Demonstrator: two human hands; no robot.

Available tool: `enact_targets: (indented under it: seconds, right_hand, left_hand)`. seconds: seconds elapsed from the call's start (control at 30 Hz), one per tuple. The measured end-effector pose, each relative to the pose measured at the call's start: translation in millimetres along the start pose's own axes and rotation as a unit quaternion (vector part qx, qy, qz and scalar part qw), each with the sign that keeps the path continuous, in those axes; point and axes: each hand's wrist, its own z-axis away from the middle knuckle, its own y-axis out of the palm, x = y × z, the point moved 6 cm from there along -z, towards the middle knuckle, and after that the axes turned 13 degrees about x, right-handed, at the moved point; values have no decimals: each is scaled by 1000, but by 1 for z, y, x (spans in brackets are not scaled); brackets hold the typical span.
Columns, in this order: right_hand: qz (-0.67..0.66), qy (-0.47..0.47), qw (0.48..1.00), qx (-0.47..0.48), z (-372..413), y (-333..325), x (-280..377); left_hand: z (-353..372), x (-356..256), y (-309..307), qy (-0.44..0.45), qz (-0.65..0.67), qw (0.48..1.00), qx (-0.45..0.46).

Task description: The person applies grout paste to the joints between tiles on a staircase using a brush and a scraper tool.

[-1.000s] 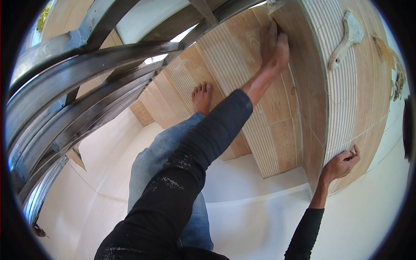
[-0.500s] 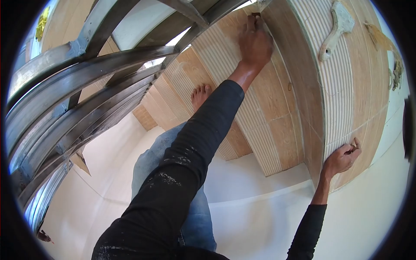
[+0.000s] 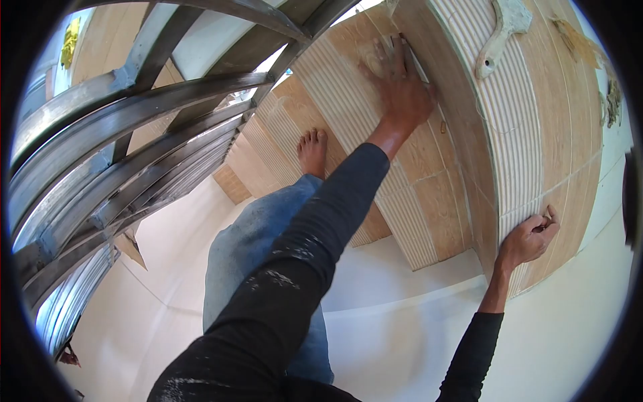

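My left hand (image 3: 402,90) reaches over the wood-look tread (image 3: 432,151) of a tiled stair, close to the riser (image 3: 445,80). Its fingers are spread and slightly blurred. At its fingertips is a small dark piece (image 3: 402,38); whether they touch it is unclear. My right hand (image 3: 528,241) rests with curled fingers on the edge of the upper step, over the ribbed strip (image 3: 519,154). What it holds, if anything, is too small to name. A whitish-coated brush-like tool (image 3: 497,43) lies on that upper step.
A metal railing (image 3: 181,94) runs along the left. My bare foot (image 3: 312,151) stands on a lower step. A small brown bit (image 3: 443,127) lies by the riser. Tan fibrous material (image 3: 576,41) and grey debris (image 3: 612,104) lie at the upper right. A pale wall (image 3: 402,335) borders the stair below.
My left hand has moved slightly down and right, and its bunched fingers have spread. My right hand has hardly moved. The view has shifted a little, showing more of my foot and leg.
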Motion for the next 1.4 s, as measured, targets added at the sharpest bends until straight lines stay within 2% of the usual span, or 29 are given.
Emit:
enact_targets:
  seconds: [0.03, 0.07, 0.13, 0.2, 0.3, 0.4, 0.5, 0.57, 0.67, 0.77, 0.9, 1.0, 1.07, 1.13, 1.2, 1.3, 1.33, 1.4]
  right_hand:
    - [-1, -2, 1000, 1, 0, 0, 1]
    - [-2, 0, 1000, 2, 0, 0, 1]
    - [-1, 5, 1000, 0, -1, -1, 2]
    - [3, 4, 1000, 1, 0, -1, 2]
    - [-7, 10, 1000, -1, 0, -2, 3]
    - [3, 5, 1000, -2, 0, -1, 0]
    - [11, -1, 1000, -7, -1, 0, 0]
    - [5, 6, 1000, -8, -2, -1, -1]
    - [0, 8, 1000, 6, 0, 1, 3]
    - [3, 10, 1000, 2, -2, -1, 1]
    - [10, 15, 1000, 12, -1, -1, -1]
    - [6, 7, 1000, 2, 0, -1, 0]
    - [4, 19, 1000, 9, 0, -1, 1]
    - [-3, 29, 999, 13, -2, 2, 3]
    - [7, -2, 1000, -10, 0, 0, 4]
    - [2, 12, 1000, 2, -1, -1, 4]
    - [2, 10, 1000, 1, -1, -2, 4]
    - [-3, 24, 1000, 7, 0, -1, 2]
  left_hand:
    - [4, -2, 4, -23, 19, 999, 35]
    - [-1, 1, 3, -25, 20, 999, 34]
    - [-21, 12, -6, -11, -9, 999, -32]
    - [-39, 22, -8, -5, 5, 1000, -17]
    - [-25, 15, -16, 8, 9, 1000, -20]
    - [-19, 17, -12, 4, -49, 999, 7]
    - [-28, 18, -10, 20, 12, 1000, 6]
    - [-15, 11, -7, -7, -16, 1000, 1]
    - [-15, 14, -10, 7, -49, 998, 25]
    - [-56, 28, -22, 9, -32, 999, -8]
    - [-6, 12, -10, 14, -50, 997, 56]
    - [-20, 23, -14, 37, -80, 995, 37]
    - [-51, 36, -26, 19, -35, 999, -23]
    - [-15, 22, -14, 32, -29, 999, 6]
    - [35, 1, 14, 55, -34, 996, 59]
    - [54, -4, 17, 48, -44, 995, 80]
    - [39, -1, 11, 46, -42, 995, 78]
    - [-3, 17, -6, 10, -13, 1000, -7]
